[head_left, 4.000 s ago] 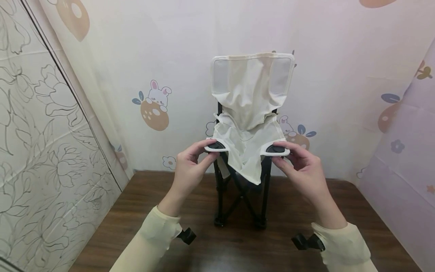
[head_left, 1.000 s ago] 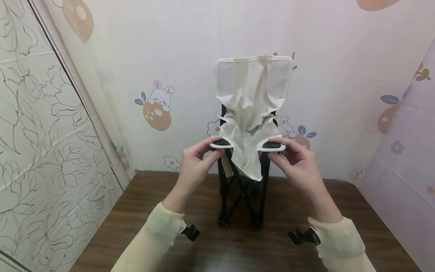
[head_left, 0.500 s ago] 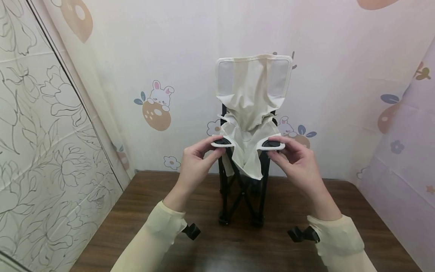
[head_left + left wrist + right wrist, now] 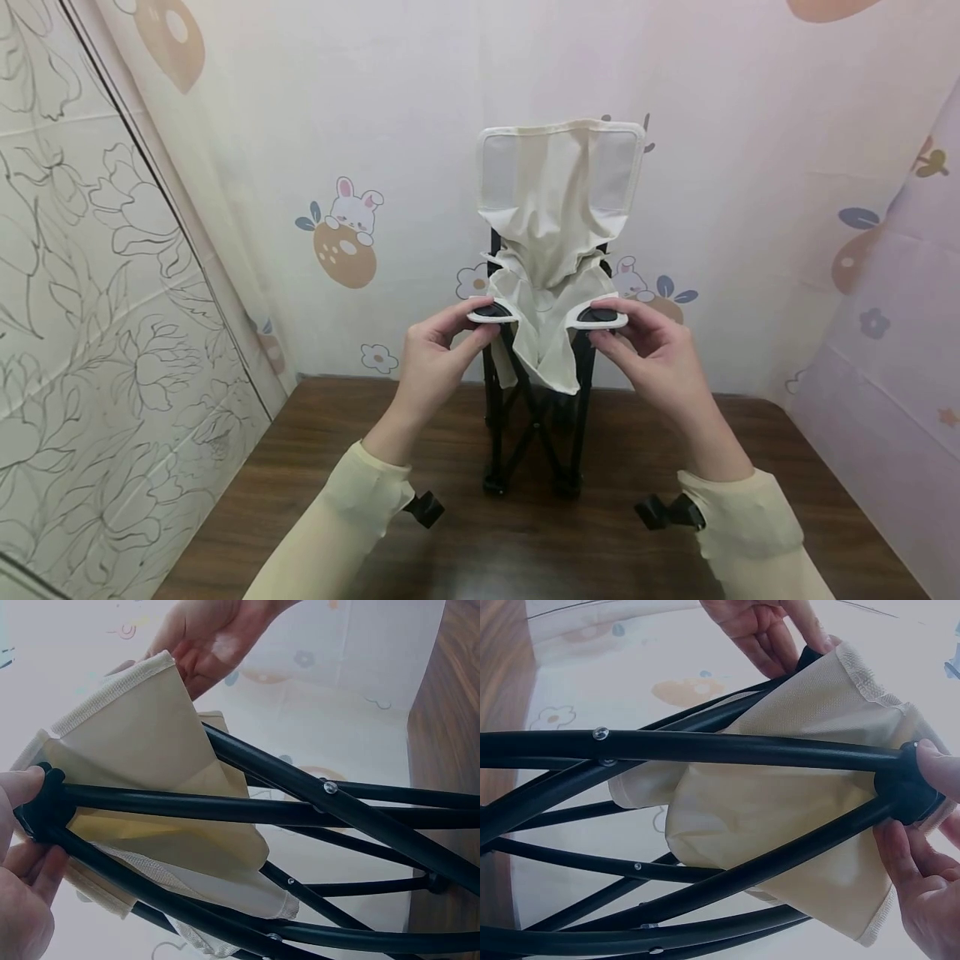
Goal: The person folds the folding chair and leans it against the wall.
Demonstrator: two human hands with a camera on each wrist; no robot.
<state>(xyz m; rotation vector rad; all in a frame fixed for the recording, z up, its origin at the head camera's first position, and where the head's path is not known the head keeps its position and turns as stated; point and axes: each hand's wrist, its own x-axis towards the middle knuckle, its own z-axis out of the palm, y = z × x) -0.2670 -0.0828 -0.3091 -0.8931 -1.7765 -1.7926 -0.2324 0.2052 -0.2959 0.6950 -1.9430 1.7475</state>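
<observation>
A small folding camp chair with cream fabric and a black crossed-tube frame stands upright on the wooden table, partly folded. Its seat fabric sags in creases between the front corners. My left hand pinches the left front corner, fingers on top and thumb below. At the opposite corner, my right hand pinches in the same way. In the left wrist view, the left thumb and fingers lie round a black corner joint. The right wrist view shows the other black joint between the right thumb and fingers.
The brown wooden table reaches back to a curtain printed with rabbits, close behind the chair. A flower-patterned panel borders the left side. Black wrist mounts hang below both sleeves.
Over four seconds, both hands have moved toward each other, bringing the chair's front corners and legs closer together. In the last half second there is barely any movement; both grips stay the same.
</observation>
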